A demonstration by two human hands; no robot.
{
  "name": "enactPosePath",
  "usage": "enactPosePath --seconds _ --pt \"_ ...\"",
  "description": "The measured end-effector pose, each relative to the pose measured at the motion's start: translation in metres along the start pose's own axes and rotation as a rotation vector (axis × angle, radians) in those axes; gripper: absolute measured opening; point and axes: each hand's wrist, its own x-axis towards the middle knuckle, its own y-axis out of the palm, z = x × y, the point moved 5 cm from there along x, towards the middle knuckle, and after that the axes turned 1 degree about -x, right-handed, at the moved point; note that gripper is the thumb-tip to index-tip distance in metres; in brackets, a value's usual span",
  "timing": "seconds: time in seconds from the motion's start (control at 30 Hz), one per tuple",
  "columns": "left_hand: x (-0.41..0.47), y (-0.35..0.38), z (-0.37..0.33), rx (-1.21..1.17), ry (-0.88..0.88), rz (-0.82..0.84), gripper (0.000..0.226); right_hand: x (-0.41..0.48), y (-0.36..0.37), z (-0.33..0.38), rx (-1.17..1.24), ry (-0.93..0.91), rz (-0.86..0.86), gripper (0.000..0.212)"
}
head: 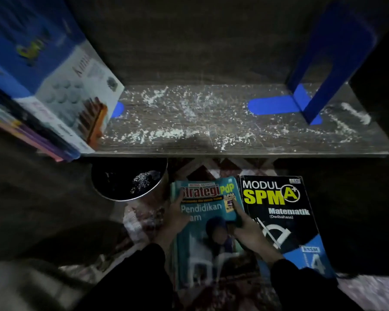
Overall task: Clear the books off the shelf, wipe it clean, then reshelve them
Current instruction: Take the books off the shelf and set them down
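Holding the teal book (198,212) at 6 o'clock, low over the patterned rug (211,169); not telling whether it is resting there or lifted clear; gripping its left edge with the left hand (174,217), with the thumb up on the cover; clamping its right edge with the right hand (247,230), with the fingers curling round that edge; wearing dark sleeves (301,286) on both arms; showing a black maths book (285,212) lying flat at 3 o'clock of the teal one, edge to edge with it; facing the shelf (211,142) at 12 o'clock, dark wood-grain, carrying white specks (166,132) across most of its board; showing a blue bookend (323,70) standing upright on the shelf at 2 o'clock, with its foot pointing toward 9 o'clock; showing leaning books (61,86) at 10 o'clock, tilting over the tip of a second blue bookend (118,108); showing a round dark bin (110,178) at 8 o'clock, below the shelf edge, near the teal book's top left corner, holding white bits inside.
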Motion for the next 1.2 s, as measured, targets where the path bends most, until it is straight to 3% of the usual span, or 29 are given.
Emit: enactPosePath --seconds 0.17,0.33,0.5,0.6,0.7,0.8,0.9,0.97,1.03,1.13,1.2 --pt "0.069 0.014 0.049 0.044 0.01 0.006 0.097 0.029 0.012 -0.003 -0.168 0.024 -0.092 0.086" --pt "0.069 0.009 0.036 0.152 0.008 0.035 0.095 0.039 0.028 -0.009 -0.2 0.002 -0.122 0.075" --pt "0.069 0.006 0.037 0.275 -0.015 0.093 0.09 0.036 0.034 -0.006 -0.348 0.053 -0.138 0.08" --pt "0.059 0.004 0.028 0.417 -0.004 0.16 0.079 0.033 0.037 -0.004 -0.37 0.13 -0.128 0.069" --pt "0.047 0.003 0.015 0.353 -0.002 0.238 0.051 0.02 0.038 0.003 -0.333 0.07 -0.123 0.061" --pt "0.025 -0.003 -0.009 0.302 0.017 0.304 0.044 0.004 0.028 0.023 -0.351 0.026 -0.147 0.051" --pt "0.0 -0.014 -0.045 0.283 0.142 0.367 0.03 -0.014 0.016 0.061 -0.3 0.02 -0.13 0.039" --pt "-0.02 -0.034 -0.071 0.205 0.199 0.359 0.024 -0.029 0.012 0.102 -0.212 -0.104 -0.06 0.032" --pt "-0.042 -0.066 -0.095 0.12 0.269 0.3 0.015 -0.048 0.009 0.152 -0.182 -0.265 -0.005 0.009" --pt "-0.08 -0.134 -0.131 0.045 0.347 0.147 0.018 -0.084 0.008 0.235 -0.109 -0.446 -0.007 0.018" --pt "-0.11 -0.189 -0.158 0.057 0.447 -0.065 0.022 -0.107 0.012 0.286 -0.012 -0.54 -0.018 0.013"
